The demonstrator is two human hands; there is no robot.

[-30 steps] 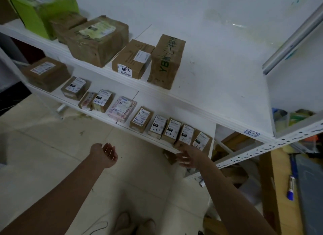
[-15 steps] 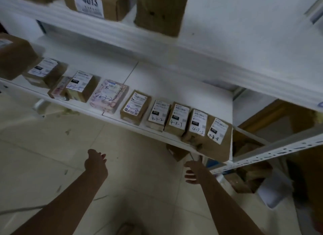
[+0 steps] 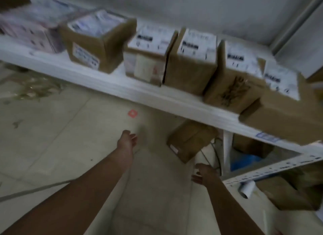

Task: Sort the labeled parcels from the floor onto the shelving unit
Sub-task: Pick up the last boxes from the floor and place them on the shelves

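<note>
Right hand (image 3: 203, 172) has come off the end parcel (image 3: 279, 110) and dropped below the lower shelf (image 3: 157, 96). Left hand (image 3: 126, 141) is lower too, and both are loose-fingered and empty, so I'd call that placement done and the next pick starting. Count: six labeled parcels on the lower shelf, one floor parcel (image 3: 190, 142) just under it ahead of both hands; boxes under its right end too blurred to count.

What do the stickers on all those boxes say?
Nothing reads clearly; the picture is blurred.
White labels on the shelf boxes: black marks, too blurred.
Blue tag on the shelf edge: too blurred.
Red mark on the floor: unreadable.
Small sticker on the floor box: too small.
</note>
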